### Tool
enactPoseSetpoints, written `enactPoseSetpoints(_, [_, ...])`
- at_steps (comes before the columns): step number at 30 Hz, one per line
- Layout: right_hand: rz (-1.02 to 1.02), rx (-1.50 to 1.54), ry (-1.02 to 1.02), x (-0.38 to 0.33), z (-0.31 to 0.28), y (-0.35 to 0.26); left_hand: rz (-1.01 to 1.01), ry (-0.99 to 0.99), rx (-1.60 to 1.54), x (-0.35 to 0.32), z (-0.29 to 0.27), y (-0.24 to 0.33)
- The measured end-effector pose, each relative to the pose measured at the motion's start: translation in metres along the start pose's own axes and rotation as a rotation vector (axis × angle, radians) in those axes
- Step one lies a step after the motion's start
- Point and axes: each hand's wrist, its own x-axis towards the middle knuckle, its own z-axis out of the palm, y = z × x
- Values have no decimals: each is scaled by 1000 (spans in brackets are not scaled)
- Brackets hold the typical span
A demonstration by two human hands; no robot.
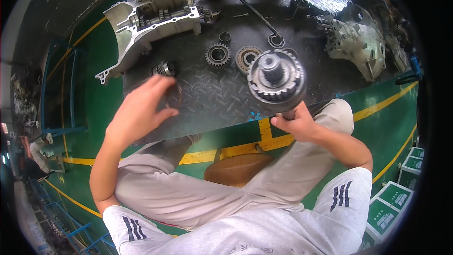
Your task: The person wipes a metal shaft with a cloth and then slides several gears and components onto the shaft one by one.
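Note:
My right hand [300,123] is closed around the lower end of a transmission shaft with a gear assembly [276,78]. The shaft is held up over the table's near edge, its splined tip toward the camera. Over the left part of the table, my left hand [144,108] is slightly blurred, thumb and fingers apart. A thin ring [178,95] shows beside those fingers, and I cannot tell whether they touch it. Just beyond them lies a small gear piece [166,69]. A toothed gear ring [218,55] and a bearing-like ring [247,59] lie flat between my hands.
At the far left sits an open gearbox housing [155,23] with gears inside. Another metal housing [356,42] stands on the right. A dark rod [252,10] and a small bolt [240,15] lie toward the back. A stool [238,167] is below the table edge [226,127].

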Motion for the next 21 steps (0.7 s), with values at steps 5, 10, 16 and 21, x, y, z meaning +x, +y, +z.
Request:
enactPoseSetpoints(5, [53,-96,-78,-1,8,0,290,367,-456,6,-35,48])
enactPoseSetpoints(10, [109,-205,-115,-1,12,-5,397,323,-506,16,-41,72])
enactPoseSetpoints(16, [29,-263,-123,-1,11,-3,417,254,-487,26,-36,77])
enactPoseSetpoints(21, [-11,-218,-143,-1,10,-5,521,300,-474,34,-33,78])
